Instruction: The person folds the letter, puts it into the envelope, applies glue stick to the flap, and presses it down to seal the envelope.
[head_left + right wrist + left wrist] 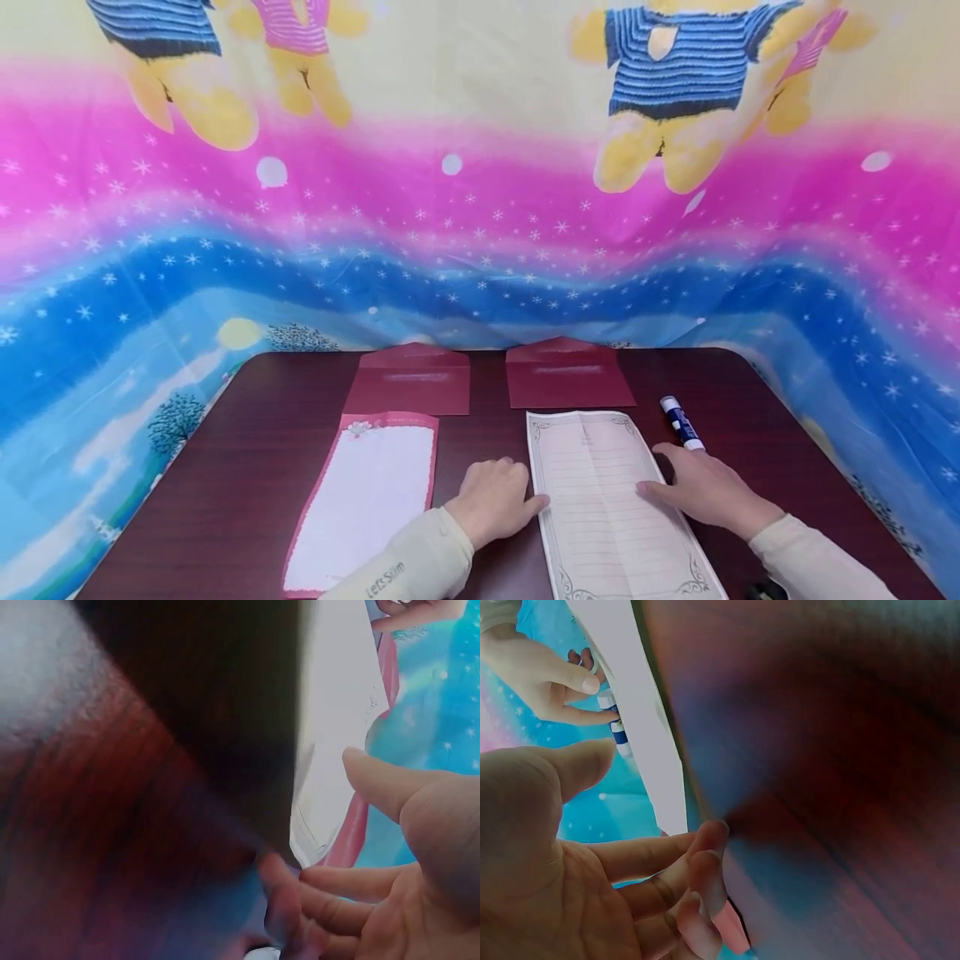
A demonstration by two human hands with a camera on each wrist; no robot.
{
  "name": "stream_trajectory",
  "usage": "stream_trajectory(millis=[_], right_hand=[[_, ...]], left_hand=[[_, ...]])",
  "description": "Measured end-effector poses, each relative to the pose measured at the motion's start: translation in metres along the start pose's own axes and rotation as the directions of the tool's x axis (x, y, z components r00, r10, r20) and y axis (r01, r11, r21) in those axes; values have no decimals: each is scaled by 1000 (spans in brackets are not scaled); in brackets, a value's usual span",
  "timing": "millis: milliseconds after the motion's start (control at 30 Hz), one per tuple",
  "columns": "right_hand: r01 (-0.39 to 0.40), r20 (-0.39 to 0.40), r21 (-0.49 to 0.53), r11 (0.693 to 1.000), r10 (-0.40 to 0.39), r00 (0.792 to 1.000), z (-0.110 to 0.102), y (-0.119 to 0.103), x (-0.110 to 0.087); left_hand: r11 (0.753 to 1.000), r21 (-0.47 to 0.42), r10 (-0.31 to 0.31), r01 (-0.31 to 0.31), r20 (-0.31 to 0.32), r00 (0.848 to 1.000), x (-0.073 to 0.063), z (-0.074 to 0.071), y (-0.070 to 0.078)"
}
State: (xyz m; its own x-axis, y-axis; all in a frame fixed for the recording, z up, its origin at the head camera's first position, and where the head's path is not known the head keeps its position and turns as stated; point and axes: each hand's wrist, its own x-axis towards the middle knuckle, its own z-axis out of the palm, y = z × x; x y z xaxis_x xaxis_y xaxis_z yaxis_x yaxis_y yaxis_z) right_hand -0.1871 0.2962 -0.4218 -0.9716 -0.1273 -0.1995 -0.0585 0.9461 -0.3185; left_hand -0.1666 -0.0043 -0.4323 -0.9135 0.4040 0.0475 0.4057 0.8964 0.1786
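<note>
A sheet of lined letter paper (pixel 592 500) with an ornate printed border and fold creases lies on the dark table, right of centre. My left hand (pixel 495 502) is at its left edge, the thumb tip touching or just over the border. In the left wrist view, the fingers (pixel 660 896) are loosely bent with tips against the tabletop, the thumb apart from them. At the paper's right edge is my right hand (pixel 708 490), its thumb above the sheet and its fingers reaching beside it. The right wrist view shows a gap between thumb (pixel 382 784) and fingers.
A red-bordered white sheet (pixel 367 500) lies on the left. Two dark red envelopes (pixel 408 387) with raised flaps sit along the back edge. Beyond the right hand lies a blue-and-white glue stick (pixel 681 423). A dark object (pixel 767 590) shows at the bottom right. Patterned cloth (pixel 480 208) hangs behind.
</note>
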Motion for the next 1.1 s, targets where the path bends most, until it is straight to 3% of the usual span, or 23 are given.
stream_trajectory(millis=[300, 567, 733, 833, 900, 1000, 1100], right_hand=[[38, 107, 268, 963, -69, 992, 0, 10, 0], [90, 165, 474, 876, -189, 968, 0, 28, 0], [57, 177, 557, 828, -186, 966, 2, 31, 1], [20, 198, 601, 799, -173, 965, 2, 31, 1], [9, 215, 628, 778, -185, 959, 1, 31, 2], [7, 234, 670, 742, -221, 947, -1, 30, 2], [19, 240, 719, 694, -274, 931, -3, 30, 2]], left_hand=[[998, -62, -11, 13, 36, 999, -4, 2, 3], [988, -152, -8, 18, 71, 997, -5, 1, 4], [970, -239, -25, 41, 70, 997, -4, 0, 6], [941, -333, -42, 65, 76, 996, -3, -2, 7], [907, -414, -53, 81, 78, 996, -3, -3, 7], [839, -536, -60, 94, 81, 995, -2, -3, 8], [753, -647, -77, 121, 96, 992, -2, -4, 10]])
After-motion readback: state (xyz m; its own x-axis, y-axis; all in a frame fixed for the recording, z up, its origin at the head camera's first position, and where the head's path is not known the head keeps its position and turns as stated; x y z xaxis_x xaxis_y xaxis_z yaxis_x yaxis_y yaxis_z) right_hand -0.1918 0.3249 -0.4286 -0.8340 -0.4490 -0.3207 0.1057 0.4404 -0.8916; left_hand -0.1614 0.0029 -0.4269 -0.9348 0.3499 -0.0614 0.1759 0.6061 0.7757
